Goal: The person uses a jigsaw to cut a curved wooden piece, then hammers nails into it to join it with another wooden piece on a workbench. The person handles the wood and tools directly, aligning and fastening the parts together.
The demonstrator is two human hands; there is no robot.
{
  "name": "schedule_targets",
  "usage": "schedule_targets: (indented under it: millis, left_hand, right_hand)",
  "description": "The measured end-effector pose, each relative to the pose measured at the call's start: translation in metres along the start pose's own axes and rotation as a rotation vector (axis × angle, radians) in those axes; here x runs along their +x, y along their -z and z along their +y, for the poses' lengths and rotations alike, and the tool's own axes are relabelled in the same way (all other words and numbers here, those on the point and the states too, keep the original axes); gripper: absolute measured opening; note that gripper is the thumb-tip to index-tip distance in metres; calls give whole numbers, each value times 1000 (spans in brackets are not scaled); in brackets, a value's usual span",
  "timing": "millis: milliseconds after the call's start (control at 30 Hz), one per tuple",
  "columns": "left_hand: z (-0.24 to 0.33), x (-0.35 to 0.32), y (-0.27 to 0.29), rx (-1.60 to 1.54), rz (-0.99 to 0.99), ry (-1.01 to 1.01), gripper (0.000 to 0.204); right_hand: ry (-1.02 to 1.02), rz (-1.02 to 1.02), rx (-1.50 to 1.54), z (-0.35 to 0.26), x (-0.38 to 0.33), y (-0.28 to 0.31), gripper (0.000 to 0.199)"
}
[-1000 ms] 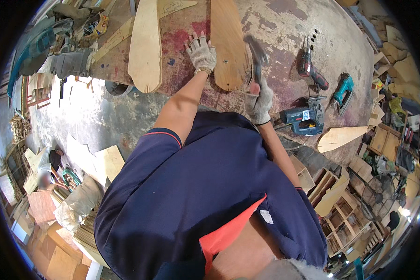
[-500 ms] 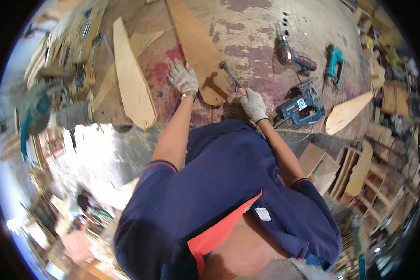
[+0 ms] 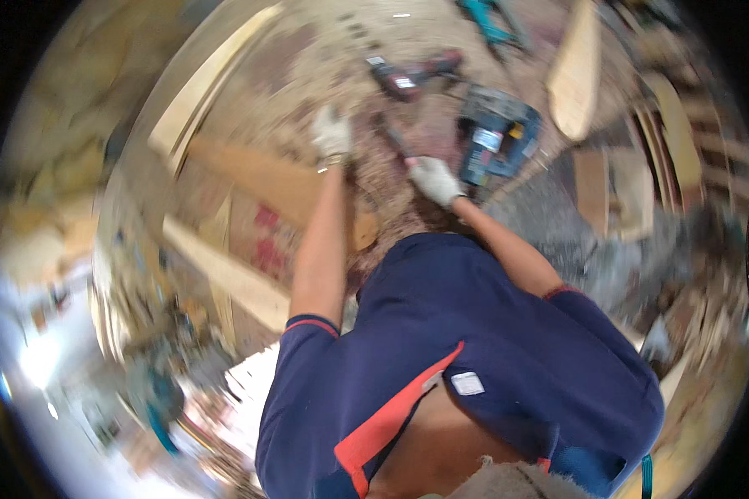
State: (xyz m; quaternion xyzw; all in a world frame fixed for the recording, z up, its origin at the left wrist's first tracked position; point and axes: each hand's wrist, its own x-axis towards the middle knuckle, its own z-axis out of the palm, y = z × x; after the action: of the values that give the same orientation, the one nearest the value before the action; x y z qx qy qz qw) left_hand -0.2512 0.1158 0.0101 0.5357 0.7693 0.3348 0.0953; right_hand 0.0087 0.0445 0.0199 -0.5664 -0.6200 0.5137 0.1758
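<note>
The gloved right hand (image 3: pixel 435 179) clenched a hammer (image 3: pixel 398 141) beside a blue saw (image 3: pixel 495 133). The gloved left hand (image 3: pixel 333 133) lay flat, fingers released, above a wooden board (image 3: pixel 266 179).

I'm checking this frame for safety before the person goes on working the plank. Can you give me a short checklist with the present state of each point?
1. Both hands gloved: ok; the left hand and the right hand wear light work gloves.
2. Right hand grips the hammer-like tool: ok.
3. Left hand steadies the plank: cannot tell, the picture is blurred there.
4. Left hand apart from the tool's head: ok, a gap shows.
5. Power tools away from the hands: not ok; the blue saw and the red drill lie close by.
</note>
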Motion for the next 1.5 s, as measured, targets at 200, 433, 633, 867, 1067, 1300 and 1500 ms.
schedule_targets:
  millis: [200,433,633,867,1067,1300,1500]
  left_hand:
    - [-14,23,-15,301,-115,-135,20]
    - [-2,-14,25,-124,-201,83,30]
    - [12,-138,81,-404,-799,232,13]
    - [3,-236,137,-273,-959,407,23]
    - [-11,-252,123,-518,-740,490,17]
    - [-7,-250,112,-722,-498,600,21]
    - [5,-244,126,-160,-122,262,16]
  right_hand:
    - [-110,-79,-41,-12,-11,12,58]
    - [-79,-63,-58,-10,-11,9,61]
    - [-66,-37,-24,-4,-8,5,59]
    - [-51,-69,-18,9,5,-2,57]
    - [35,-35,-101,12,8,1,63]
    - [-10,-25,-92,20,13,-3,64]
    - [-31,-30,-106,17,13,-1,69]
